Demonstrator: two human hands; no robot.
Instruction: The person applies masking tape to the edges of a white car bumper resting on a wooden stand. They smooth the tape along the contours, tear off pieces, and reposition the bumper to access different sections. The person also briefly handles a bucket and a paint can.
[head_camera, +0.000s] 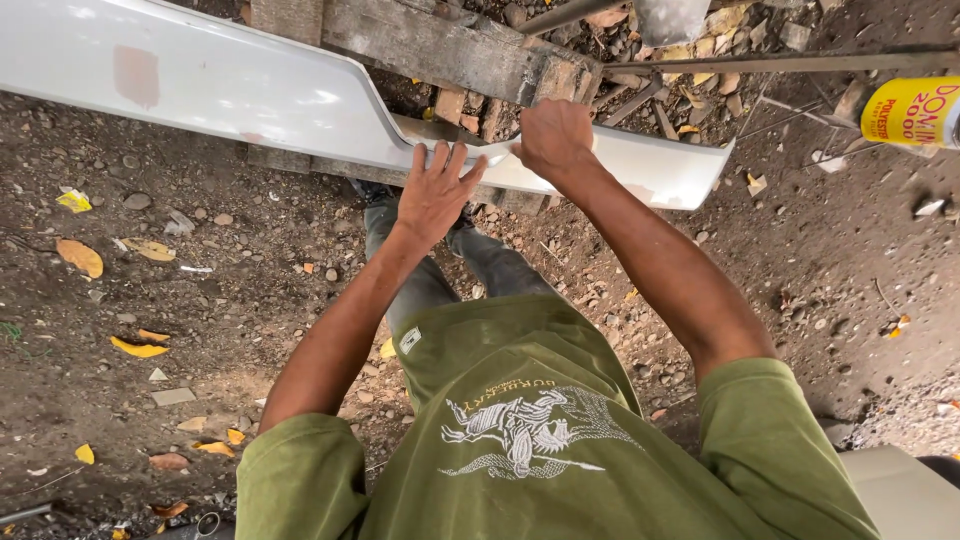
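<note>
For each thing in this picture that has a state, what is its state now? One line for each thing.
White panel: lies across the wooden beams, bare reddish patch near its left end.
Left hand: open, fingers spread flat on the panel's lower edge.
Right hand: closed, knuckles up, pressed on the panel; what it holds is hidden.
Yellow can: lies on its side, cut off by the picture's right edge.
Wooden beams: worn, under the panel.

left hand (437, 193): flat, fingers spread | right hand (553, 137): fisted, arm extended
</note>
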